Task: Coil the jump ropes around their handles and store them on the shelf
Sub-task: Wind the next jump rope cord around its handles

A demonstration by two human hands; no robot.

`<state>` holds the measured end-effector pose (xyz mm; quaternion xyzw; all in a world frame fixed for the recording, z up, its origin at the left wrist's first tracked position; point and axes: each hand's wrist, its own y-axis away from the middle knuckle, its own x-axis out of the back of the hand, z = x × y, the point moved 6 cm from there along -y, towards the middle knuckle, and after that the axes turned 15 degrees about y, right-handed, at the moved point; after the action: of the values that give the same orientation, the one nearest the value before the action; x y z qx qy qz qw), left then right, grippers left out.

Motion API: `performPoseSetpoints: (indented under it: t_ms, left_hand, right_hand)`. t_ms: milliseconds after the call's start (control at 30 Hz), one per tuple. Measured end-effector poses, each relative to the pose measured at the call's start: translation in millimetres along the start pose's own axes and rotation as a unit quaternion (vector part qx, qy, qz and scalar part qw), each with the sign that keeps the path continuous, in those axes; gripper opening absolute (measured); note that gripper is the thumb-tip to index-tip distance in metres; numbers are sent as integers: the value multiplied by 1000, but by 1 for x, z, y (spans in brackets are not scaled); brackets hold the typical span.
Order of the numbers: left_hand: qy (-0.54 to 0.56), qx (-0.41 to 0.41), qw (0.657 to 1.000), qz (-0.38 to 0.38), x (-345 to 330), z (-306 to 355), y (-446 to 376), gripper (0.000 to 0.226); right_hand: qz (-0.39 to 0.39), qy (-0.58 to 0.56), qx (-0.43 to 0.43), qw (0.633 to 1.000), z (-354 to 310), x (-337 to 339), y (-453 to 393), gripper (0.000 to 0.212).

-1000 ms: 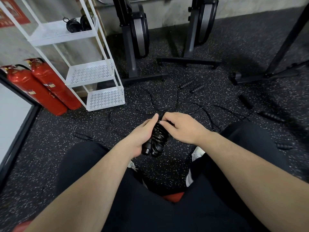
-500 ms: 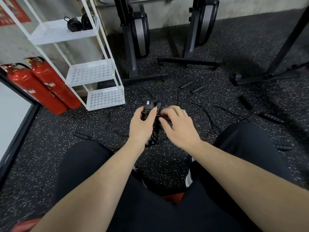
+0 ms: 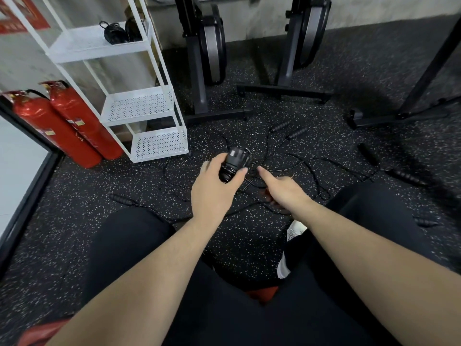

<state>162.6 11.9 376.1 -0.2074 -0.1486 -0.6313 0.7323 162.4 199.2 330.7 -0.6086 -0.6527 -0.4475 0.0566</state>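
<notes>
My left hand (image 3: 215, 189) grips a coiled black jump rope bundle (image 3: 234, 164), held out in front of me above the floor. My right hand (image 3: 282, 187) hovers just to its right, off the bundle, fingers loosely extended and holding nothing. Loose black ropes (image 3: 294, 168) lie tangled on the speckled floor, with handles scattered around (image 3: 280, 126) (image 3: 405, 176) (image 3: 122, 198). The white three-tier shelf (image 3: 139, 106) stands at the left, with two coiled ropes (image 3: 114, 33) on its top tier.
Two red fire extinguishers (image 3: 72, 126) lean left of the shelf. Black exercise machine stands (image 3: 207, 71) (image 3: 296, 58) line the back wall, and a slanted black frame (image 3: 424, 78) stands at the right. My legs in black trousers fill the foreground.
My left hand has lifted the coiled bundle forward and to the left. My right hand has let go of it and drawn away to the right.
</notes>
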Motion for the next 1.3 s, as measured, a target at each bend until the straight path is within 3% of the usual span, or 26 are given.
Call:
performPoseSetpoints:
  t_ms: [200, 300, 433, 600, 800, 1033, 1133, 1233, 1300]
  left_hand:
    - [-168, -122, 978, 17, -2, 15, 4, 51]
    - [-184, -148, 972, -1, -5, 18, 6, 52]
    - [-176, -161, 971, -12, -12, 21, 12, 52]
    - [-199, -192, 960, -29, -18, 24, 14, 53]
    - [-182, -174, 967, -48, -19, 23, 16, 55]
    - [-106, -164, 977, -88, -20, 22, 16, 54]
    - [-64, -124, 987, -76, -20, 18, 17, 51]
    - [7, -44, 997, -57, -22, 10, 15, 49]
    - [64, 19, 997, -42, -21, 1, 11, 44]
  right_hand:
    - [-104, -55, -83, 990, 11, -10, 3, 70]
    - [-164, -122, -90, 975, 11, -18, 4, 59]
    - [-200, -207, -95, 953, 9, -24, 5, 28]
    - [-219, -272, -91, 933, 6, -28, 7, 34]
    - [-141, -322, -78, 933, 7, -16, 3, 20]
    - [-182, -360, -86, 911, 7, -23, 0, 21]
    - [-104, -379, -72, 917, 4, -18, -3, 16]
    - [24, -245, 14, 969, -4, -7, -2, 22]
    - [70, -202, 44, 976, -7, -4, -1, 16]
